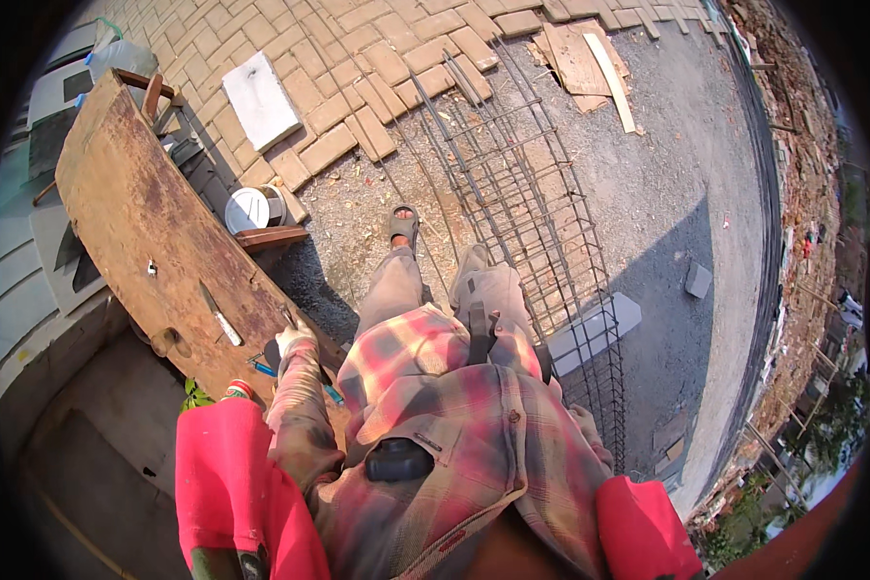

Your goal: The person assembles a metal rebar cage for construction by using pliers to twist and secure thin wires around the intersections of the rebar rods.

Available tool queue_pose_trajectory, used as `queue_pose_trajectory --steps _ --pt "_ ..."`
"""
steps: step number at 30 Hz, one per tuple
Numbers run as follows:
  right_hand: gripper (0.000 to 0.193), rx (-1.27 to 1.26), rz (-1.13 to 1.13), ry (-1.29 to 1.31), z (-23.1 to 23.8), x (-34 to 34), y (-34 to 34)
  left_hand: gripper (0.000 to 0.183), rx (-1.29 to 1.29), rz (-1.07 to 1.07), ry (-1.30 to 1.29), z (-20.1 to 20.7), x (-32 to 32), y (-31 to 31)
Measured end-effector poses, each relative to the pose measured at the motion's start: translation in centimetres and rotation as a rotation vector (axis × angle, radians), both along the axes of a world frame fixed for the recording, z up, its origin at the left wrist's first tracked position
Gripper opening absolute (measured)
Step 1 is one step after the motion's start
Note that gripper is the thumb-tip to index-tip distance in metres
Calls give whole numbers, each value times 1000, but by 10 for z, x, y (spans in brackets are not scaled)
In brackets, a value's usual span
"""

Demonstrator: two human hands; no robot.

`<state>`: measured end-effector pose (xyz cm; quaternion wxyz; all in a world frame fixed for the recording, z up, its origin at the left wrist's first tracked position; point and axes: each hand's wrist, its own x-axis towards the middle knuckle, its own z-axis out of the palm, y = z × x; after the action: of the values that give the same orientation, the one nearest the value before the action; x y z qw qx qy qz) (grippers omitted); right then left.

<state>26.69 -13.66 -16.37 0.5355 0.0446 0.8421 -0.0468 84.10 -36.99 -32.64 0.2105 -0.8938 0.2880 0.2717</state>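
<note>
Red sleeves (224,474): one on each side, close to us.
Checked shirt (474,411): pink and grey, with a black thing (399,459) on its front.
Right hand (584,422): low beside the body, near the metal cage (530,215); cannot tell if it is wide or holding something.
Left hand (296,338): at the edge of the brown table (116,164); fingers look bent, but cannot tell if they grip anything.
Blue tool (263,367): just beside the left hand.
Knife (224,324): on the table, blade pointing away.
Metal cage: long thin bars, on the ground ahead and to the right.
Bucket (247,210): white, beside the table.
Bricks (331,145): tan, far ahead.
</note>
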Motion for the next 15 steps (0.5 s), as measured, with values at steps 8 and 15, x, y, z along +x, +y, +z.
queue_pose_trajectory --steps 8,15 --pt "28 -207 71 -20 -34 -43 -55 55 80 -32 147 -40 -2 23" --pt "32 -33 177 78 -5 -112 -88 62 12 10 14 -38 -19 35"
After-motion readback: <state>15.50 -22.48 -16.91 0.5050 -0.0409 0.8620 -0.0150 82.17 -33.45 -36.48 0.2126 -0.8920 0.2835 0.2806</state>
